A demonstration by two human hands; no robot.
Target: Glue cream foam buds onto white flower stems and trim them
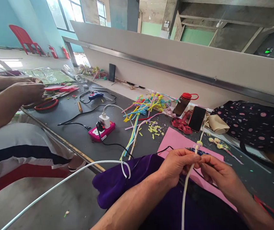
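Observation:
A long cream cord [185, 195] runs up through my fingers and past the pink sheet. Small yellow and pale purple flowers [197, 146] cluster on it just above my hands. Thumb and fingers of my left hand [177, 163] are pinched on the cord. My right hand [219, 172] is closed against it from the other side, its fingertips meeting the left ones. Beneath both hands lies a pink sheet [175, 140]. A dark blue object [202, 152] with a black cable shows partly behind my fingers; its kind is hidden.
Bundled colourful fuzzy stems [148, 107] and cut yellow pieces [155, 129] lie mid-table. Nearby are a pink power strip [102, 131], a bottle [181, 104], a phone [196, 118] and a dotted bag [254, 127]. A co-worker's hands [28, 91] are left, near scissors [47, 104].

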